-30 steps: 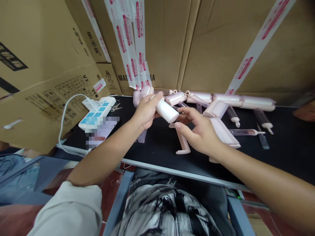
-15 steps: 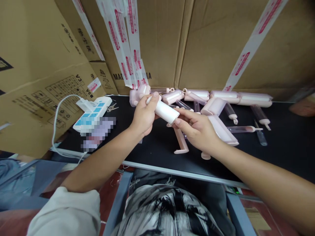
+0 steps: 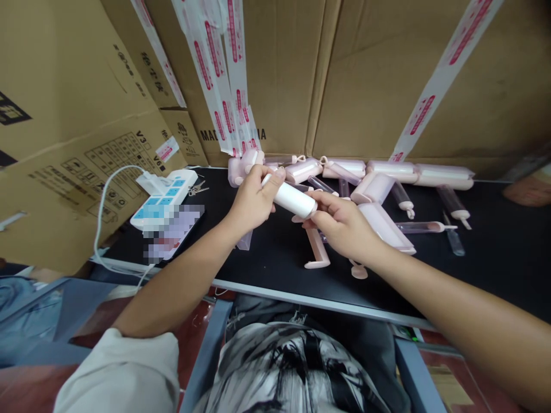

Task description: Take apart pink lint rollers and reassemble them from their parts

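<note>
Over the black table I hold a white lint roller (image 3: 296, 201) between both hands, tilted down to the right. My left hand (image 3: 255, 198) is closed round its upper left end, thumb on top. At the lower right end, the thumb and fingers of my right hand (image 3: 346, 225) pinch the pink rim. Below the roller lies a pink L-shaped frame (image 3: 317, 250). Beside my right wrist is a small round pink piece (image 3: 359, 270). A clear plastic piece (image 3: 244, 241) lies under my left hand.
Several pink lint rollers (image 3: 443, 175) line the back of the table (image 3: 275, 275), with clear handles (image 3: 422, 228) among them. Cardboard (image 3: 365, 74) stands behind. To the left are a power strip (image 3: 166, 198), keys (image 3: 198, 188) and a phone (image 3: 176, 232). Another person's hand (image 3: 529, 186) shows far right.
The white roller has shifted slightly right and down in my hands. My left thumb has moved along it, and more of the clear piece beneath my left hand now shows.
</note>
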Available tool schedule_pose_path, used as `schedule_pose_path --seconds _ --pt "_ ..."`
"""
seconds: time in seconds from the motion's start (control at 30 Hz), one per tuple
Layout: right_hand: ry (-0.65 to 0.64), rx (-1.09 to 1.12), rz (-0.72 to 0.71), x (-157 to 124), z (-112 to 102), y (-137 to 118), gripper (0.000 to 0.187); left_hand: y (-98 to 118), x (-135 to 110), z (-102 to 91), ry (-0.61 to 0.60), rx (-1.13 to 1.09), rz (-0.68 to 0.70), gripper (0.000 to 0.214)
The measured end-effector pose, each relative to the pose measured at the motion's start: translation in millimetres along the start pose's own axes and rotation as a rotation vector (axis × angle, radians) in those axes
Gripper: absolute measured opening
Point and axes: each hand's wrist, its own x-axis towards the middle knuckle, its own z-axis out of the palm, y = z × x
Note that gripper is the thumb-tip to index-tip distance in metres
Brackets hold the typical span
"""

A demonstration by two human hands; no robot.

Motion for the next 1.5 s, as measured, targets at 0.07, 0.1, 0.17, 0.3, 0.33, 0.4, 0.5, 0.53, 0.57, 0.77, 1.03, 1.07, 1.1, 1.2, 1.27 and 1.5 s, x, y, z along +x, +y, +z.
schedule_pose_path --seconds 0.07,0.1,0.17,0.3,0.33,0.4,0.5,0.53,0.57,0.77,1.03,1.07,1.1,1.2,1.27,1.5 --pt "0.028 0.067 0.023 -0.5 2.9 0.3 0.051 2.6 1.7 -1.1 0.007 -0.064 -0.069 0.04" --pt "0.05 0.102 0.035 -0.7 4.4 0.6 0.055 3.8 2.8 -1.4 0.01 -0.107 -0.105 0.041" --pt "0.095 0.156 0.047 -0.9 6.6 1.1 0.057 5.4 5.2 -2.1 0.012 -0.201 -0.157 0.044" --pt "0.187 0.136 -0.04 -3.4 5.8 -0.5 0.035 6.1 12.0 -8.2 0.024 -0.349 -0.197 0.047" --pt "0.194 0.066 -0.071 -4.4 5.3 -2.0 0.028 6.4 14.2 -11.4 0.05 -0.374 -0.196 0.047" --pt "0.105 -0.182 -0.139 -5.6 6.5 -7.1 0.017 7.6 18.7 -19.3 0.119 -0.415 -0.181 0.048" --pt "-0.227 -0.695 -0.247 -1.7 18.7 -17.4 0.009 10.0 23.4 -30.8 0.177 -0.453 -0.163 0.051" --pt "-0.336 -0.85 -0.271 1.1 25.4 -20.4 0.012 10.4 24.2 -33.4 0.178 -0.459 -0.16 0.052" --pt "-0.422 -0.979 -0.284 4.3 32.7 -23.0 0.016 10.6 24.6 -35.2 0.175 -0.465 -0.157 0.053" --pt "-0.465 -1.255 -0.331 10.2 66.0 -33.4 0.02 4.6 26.6 -34.0 0.213 -0.49 -0.129 0.055" --pt "-0.644 -1.149 -0.51 -10.1 90.7 -42.3 0.021 1.0 24.7 -35.6 0.154 -0.505 -0.109 0.051" --pt "-0.645 -1.151 -0.507 -9.1 88.5 -39.9 0.024 1.3 23.4 -36.8 0.114 -0.496 -0.107 0.048" --pt "-0.634 -1.14 -0.493 -7.7 83.7 -37.1 0.026 1.7 22.1 -38.2 0.071 -0.485 -0.101 0.046" --pt "-0.478 -0.976 -0.401 -5.3 55.6 -27.8 0.026 2.7 19.2 -41.0 -0.024 -0.452 -0.065 0.043" --pt "-0.219 -0.764 -0.305 -5.8 32.1 -21.5 0.027 3.5 16.7 -39.0 -0.051 -0.424 -0.034 0.045" --pt "0.103 -0.357 -0.264 3.3 -1.9 -9.0 0.054 6.1 -5.4 -8.5 -0.158 -0.36 0.027 0.057"
